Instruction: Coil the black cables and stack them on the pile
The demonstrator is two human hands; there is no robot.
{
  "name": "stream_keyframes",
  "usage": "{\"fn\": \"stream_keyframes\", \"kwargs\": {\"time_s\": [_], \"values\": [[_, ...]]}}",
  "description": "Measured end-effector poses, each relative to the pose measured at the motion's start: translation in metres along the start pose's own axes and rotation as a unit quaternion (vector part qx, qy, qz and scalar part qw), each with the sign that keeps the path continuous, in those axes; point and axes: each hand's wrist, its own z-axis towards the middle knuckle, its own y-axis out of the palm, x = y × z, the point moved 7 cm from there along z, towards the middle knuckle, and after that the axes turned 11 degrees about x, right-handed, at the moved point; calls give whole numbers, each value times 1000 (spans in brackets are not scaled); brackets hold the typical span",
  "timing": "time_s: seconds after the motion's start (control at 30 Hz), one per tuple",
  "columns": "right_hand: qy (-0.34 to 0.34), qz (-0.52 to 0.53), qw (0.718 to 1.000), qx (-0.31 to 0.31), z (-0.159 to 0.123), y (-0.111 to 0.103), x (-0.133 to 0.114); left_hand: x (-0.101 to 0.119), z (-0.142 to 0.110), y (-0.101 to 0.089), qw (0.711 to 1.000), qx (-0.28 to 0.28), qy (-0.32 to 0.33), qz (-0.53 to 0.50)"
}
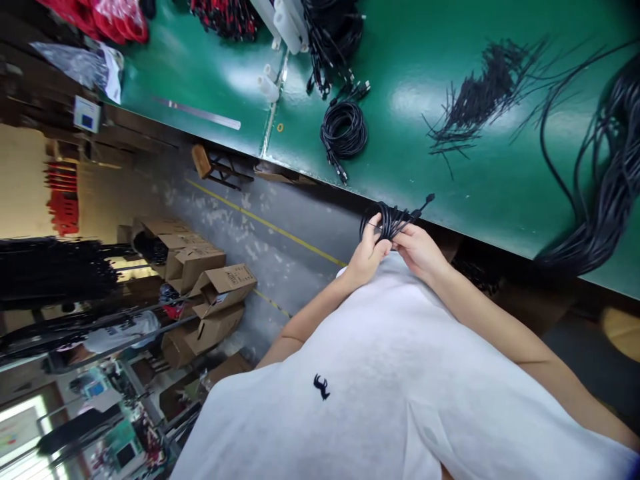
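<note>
Head view shows the black cable coil (386, 225) just off the green tabletop's (397, 150) near edge, clasped by the left hand (367, 257) and pinched by the nearer right hand (419, 249), its long axis slanting rightward toward that edge.

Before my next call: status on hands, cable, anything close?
Left hand and right hand gripping black cable coil. Coil looped, cable end sticking out. Green table close ahead; second coil lying on it.

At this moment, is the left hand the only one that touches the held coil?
No, the left hand and the right hand both have fingers on the coil.
</note>
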Motion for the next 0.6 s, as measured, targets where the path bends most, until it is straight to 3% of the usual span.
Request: {"fn": "stream_keyframes", "kwargs": {"time_s": [0.07,0.13,0.2,0.23,0.3,0.37,0.43,0.53,0.6], "values": [[-16,-40,999,-25,-3,3,1,-3,-3,-6,999,3,11,45],[-77,-125,989,-20,-7,-1,-4,-4,-2,-13,997,17,16,68],[-188,-257,948,2,-14,-6,-15,-5,0,-19,996,27,21,78],[-254,-335,907,10,-18,-6,-22,-4,1,-20,996,23,25,86],[-378,-487,788,-9,-26,1,-31,-3,4,-19,994,2,31,106],[-466,-590,656,-74,-32,12,-32,-3,8,-18,992,-25,28,121],[-522,-634,550,-154,-37,22,-30,-6,11,-15,990,-53,12,132],[-554,-666,438,-239,-40,27,-27,-15,13,-9,988,-102,-28,109],[-554,-686,392,-265,-41,27,-26,-22,14,-3,988,-129,-68,45]]}}
